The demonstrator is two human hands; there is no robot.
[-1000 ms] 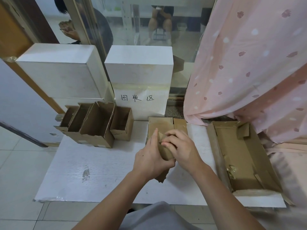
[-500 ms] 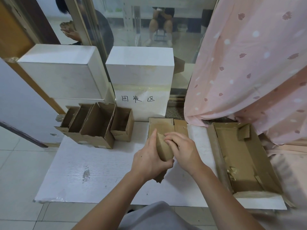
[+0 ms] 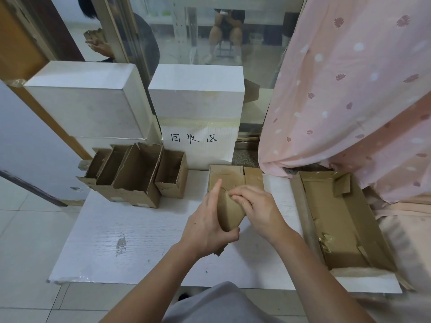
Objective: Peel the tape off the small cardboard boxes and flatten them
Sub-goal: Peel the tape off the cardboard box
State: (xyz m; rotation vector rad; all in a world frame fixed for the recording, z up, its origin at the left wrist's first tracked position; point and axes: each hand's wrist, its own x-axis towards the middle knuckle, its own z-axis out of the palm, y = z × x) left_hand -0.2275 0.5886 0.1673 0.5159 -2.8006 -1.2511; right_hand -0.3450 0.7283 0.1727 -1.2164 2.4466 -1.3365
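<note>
Gripping a small cardboard box [image 3: 229, 213] above the white board [image 3: 144, 241], the left hand [image 3: 207, 226] holds it while the right hand [image 3: 258, 210] pinches its top edge.

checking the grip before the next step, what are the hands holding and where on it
Both hold one small cardboard box: the left hand wraps its left side and lower end, the right hand pinches its top right edge.

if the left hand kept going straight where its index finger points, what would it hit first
Probably the flattened cardboard lying just beyond the left hand, then the white box behind; depth is unclear.
</note>
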